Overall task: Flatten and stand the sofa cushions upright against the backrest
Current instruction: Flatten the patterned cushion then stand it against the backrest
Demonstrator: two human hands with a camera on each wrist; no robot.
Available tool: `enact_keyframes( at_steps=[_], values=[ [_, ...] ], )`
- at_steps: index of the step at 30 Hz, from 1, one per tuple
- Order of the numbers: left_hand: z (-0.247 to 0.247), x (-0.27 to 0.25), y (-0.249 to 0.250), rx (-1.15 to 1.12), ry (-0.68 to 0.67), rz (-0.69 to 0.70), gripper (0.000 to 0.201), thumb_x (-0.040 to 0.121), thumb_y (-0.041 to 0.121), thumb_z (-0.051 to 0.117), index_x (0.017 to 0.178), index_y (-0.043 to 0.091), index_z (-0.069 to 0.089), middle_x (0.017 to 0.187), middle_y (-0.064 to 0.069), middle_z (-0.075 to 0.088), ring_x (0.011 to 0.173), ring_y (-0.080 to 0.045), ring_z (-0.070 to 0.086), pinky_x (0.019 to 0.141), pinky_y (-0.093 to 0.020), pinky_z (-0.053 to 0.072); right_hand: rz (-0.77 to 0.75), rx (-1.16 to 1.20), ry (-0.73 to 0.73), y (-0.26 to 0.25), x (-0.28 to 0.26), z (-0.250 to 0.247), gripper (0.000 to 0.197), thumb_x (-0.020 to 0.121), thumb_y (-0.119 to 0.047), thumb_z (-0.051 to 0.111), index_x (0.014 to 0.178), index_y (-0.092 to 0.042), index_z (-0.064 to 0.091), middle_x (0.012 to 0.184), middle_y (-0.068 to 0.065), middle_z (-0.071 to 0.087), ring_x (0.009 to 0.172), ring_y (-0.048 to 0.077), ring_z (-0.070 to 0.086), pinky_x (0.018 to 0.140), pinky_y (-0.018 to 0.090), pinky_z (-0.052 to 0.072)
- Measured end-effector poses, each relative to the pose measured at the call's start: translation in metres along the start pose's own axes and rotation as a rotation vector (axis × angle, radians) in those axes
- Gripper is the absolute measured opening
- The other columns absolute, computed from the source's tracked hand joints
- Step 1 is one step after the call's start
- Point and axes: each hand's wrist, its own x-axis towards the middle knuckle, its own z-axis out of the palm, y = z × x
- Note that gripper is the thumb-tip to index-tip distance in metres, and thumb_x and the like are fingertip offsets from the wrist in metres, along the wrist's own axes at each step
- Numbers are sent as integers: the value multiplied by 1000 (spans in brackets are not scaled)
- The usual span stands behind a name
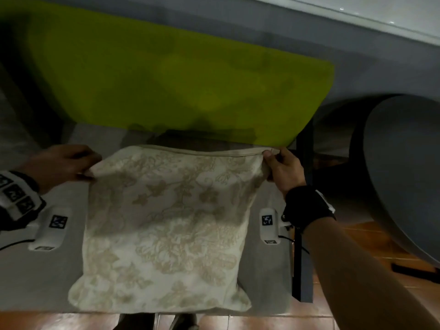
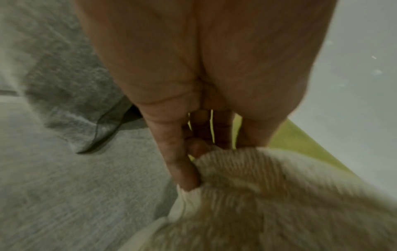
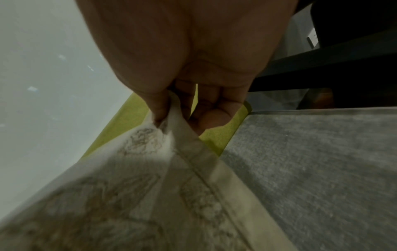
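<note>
While it lies flat on the grey sofa seat [image 1: 28, 277], the floral cushion [image 1: 164, 225] gets stretched: left hand [image 1: 57, 166] and right hand [image 1: 284, 170] each pinch a far corner, likely ready to tip it up against the green backrest [image 1: 166, 75].

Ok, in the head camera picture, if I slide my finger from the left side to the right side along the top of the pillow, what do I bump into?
Left hand → flowery cushion → right hand → dark sofa frame → round grey thing.
</note>
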Motion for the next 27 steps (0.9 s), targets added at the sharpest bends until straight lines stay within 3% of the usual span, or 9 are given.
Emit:
enact_keyframes(
  at_steps=[2, 4, 6, 10, 15, 18, 22, 25, 27],
  values=[
    [5, -8, 6, -141, -4, -51, 10, 93, 8, 64, 91, 11, 73, 90, -8, 69, 83, -21, 69, 59, -24, 61, 12, 34, -4, 4, 1, 2, 28, 96, -40, 66, 96, -12, 65, 95, 14, 72, 92, 36, 70, 74, 56, 62],
    [8, -19, 11, -150, 8, -51, 15, 93, -1, 61, 97, 10, 70, 103, -16, 64, 93, -29, 63, 61, -23, 61, 18, 98, -26, 4, 0, 1, 18, 96, -37, 68, 89, -21, 68, 91, 5, 73, 92, 30, 71, 80, 54, 62],
    [8, -27, 13, -164, 18, -43, 13, 92, 0, 64, 100, 10, 66, 108, -18, 60, 95, -29, 62, 63, -25, 62, 11, 128, -56, 5, 2, -2, 19, 88, -45, 75, 79, -28, 70, 81, -3, 72, 85, 25, 70, 82, 51, 62],
    [9, -38, 18, -270, 106, -29, 17, 94, 5, 63, 85, 18, 60, 87, -8, 57, 74, -18, 60, 56, -30, 61, 8, 136, -43, 16, 8, -8, 59, 52, -76, 80, 81, -25, 73, 84, 6, 72, 84, 27, 69, 81, 49, 61],
    [9, -40, 21, -377, 152, -12, 13, 97, 18, 61, 87, 19, 53, 77, -7, 57, 63, -19, 57, 52, -32, 56, 45, 263, -49, 20, 7, -6, 18, 78, -44, 82, 83, -28, 77, 83, -2, 75, 94, 28, 69, 87, 48, 61],
    [9, -41, 23, -210, 99, 57, 23, 90, 43, 67, 89, 21, 62, 78, -3, 62, 68, -19, 60, 61, -35, 52, 43, 297, -112, 18, 3, -7, 42, 59, -55, 84, 88, -26, 77, 92, 2, 76, 95, 25, 71, 88, 44, 59],
    [1, -34, 20, -193, 224, 99, 26, 101, 38, 53, 87, 17, 61, 80, -12, 65, 75, -32, 65, 72, -46, 57, 8, 249, -91, 12, -1, -8, 46, 54, -62, 82, 82, -26, 76, 82, -2, 75, 83, 20, 70, 76, 33, 62],
    [-2, -27, 17, -141, 409, 103, 39, 103, 39, 47, 94, 2, 55, 78, -17, 66, 66, -30, 67, 52, -27, 55, 10, 39, 33, 18, 5, -8, 61, 53, -80, 77, 84, -28, 75, 84, 7, 73, 81, 27, 68, 81, 40, 59],
    [0, -22, 17, -50, 457, 82, 38, 104, 38, 45, 94, 2, 53, 71, -9, 62, 56, -19, 64, 42, -19, 46, -16, -147, 73, 19, 9, -5, 59, 68, -80, 69, 90, -26, 71, 86, 10, 73, 85, 34, 70, 85, 50, 58]
  ],
)
